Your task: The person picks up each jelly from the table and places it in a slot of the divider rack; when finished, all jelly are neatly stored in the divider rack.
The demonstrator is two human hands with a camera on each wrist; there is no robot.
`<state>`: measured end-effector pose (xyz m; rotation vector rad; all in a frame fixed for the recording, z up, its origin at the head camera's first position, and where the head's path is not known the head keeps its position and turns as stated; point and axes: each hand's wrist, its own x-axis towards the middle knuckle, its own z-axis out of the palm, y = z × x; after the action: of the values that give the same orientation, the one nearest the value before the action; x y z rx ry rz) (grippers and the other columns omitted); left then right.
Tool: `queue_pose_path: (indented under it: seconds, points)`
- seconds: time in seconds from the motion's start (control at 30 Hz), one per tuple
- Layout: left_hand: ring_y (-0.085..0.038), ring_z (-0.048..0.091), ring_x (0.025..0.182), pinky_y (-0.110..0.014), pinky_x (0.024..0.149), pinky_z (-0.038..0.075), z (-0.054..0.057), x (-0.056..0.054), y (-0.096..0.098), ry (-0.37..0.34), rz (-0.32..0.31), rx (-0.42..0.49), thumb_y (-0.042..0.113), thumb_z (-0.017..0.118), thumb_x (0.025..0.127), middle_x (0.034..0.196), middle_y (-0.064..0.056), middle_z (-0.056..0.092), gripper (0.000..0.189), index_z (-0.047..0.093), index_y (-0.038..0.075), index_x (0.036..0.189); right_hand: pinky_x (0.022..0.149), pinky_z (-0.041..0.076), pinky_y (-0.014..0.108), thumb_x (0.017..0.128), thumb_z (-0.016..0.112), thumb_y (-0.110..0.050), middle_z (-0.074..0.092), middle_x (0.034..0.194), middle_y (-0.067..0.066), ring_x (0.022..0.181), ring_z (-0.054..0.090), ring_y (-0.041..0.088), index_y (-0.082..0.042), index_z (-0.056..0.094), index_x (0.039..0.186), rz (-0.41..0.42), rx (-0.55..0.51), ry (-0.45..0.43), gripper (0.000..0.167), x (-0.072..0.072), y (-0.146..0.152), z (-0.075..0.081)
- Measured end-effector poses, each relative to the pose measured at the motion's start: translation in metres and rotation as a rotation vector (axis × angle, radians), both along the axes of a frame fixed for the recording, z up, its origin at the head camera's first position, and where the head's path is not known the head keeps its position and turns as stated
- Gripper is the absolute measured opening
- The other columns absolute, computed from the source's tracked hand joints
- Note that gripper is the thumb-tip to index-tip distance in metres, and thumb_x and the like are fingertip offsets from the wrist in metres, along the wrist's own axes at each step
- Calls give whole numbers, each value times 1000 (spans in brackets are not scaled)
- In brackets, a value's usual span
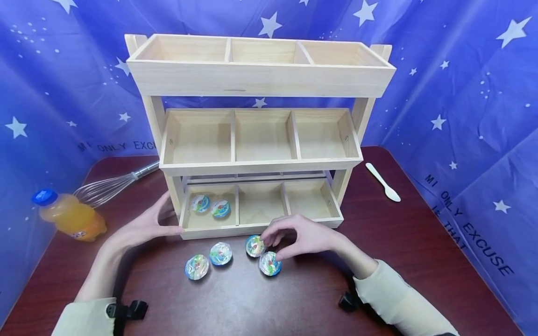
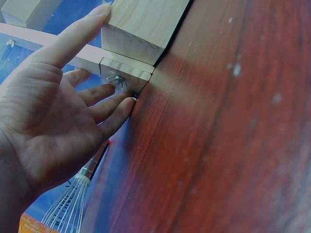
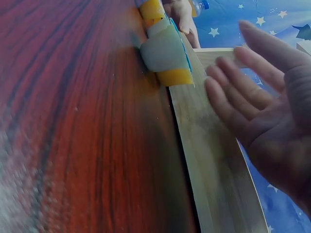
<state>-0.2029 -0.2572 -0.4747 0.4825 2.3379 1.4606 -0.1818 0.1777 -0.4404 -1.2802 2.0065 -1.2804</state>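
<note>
My left hand (image 1: 147, 222) is at the lower left corner of a three-tier wooden rack (image 1: 260, 79). In the left wrist view its thumb touches the front board (image 2: 138, 39), and the other fingers lie loosely extended by the side piece with a wing nut (image 2: 116, 81). Over the table, my right hand (image 1: 304, 234) hovers by two small jelly cups with printed lids (image 1: 254, 246) (image 1: 270, 264). The right wrist view shows its fingers spread, apart from the cups (image 3: 167, 51). Further left stand two more cups (image 1: 220, 254) (image 1: 196, 267).
Two similar cups (image 1: 201, 203) (image 1: 220, 208) sit in the bottom tier's left compartment. A whisk (image 1: 113, 185) and an orange drink bottle with a blue cap (image 1: 73, 217) lie at left. A pale spoon (image 1: 383, 182) lies right of the rack. Blue star-patterned curtain (image 1: 454, 93) surrounds the table.
</note>
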Motion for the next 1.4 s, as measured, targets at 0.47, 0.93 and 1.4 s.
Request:
queue_pose_path:
  seconds: [0.47,0.93,1.4]
  points:
    - [-43,31,153,-5,102,37,4,-2,0,16,-6,-11,20,81,88,170,-17,26,114,-1,37,165,87,61,28,81,89,-31,71,114,-3,97,70,6,-20,72,122,30,197,89,46,0,-2,0]
    - [-45,29,154,-5,102,36,3,-1,0,9,-7,2,19,80,89,171,-16,22,113,-2,39,165,85,59,24,73,94,-27,70,111,-8,96,66,0,-21,71,122,41,276,163,54,3,-6,-3]
    - [-45,30,153,-6,102,38,0,0,-1,9,-12,11,18,79,90,170,-17,25,112,-2,39,165,83,59,23,76,92,-22,74,110,-9,92,67,-3,-20,70,120,46,302,113,49,6,-8,-9]
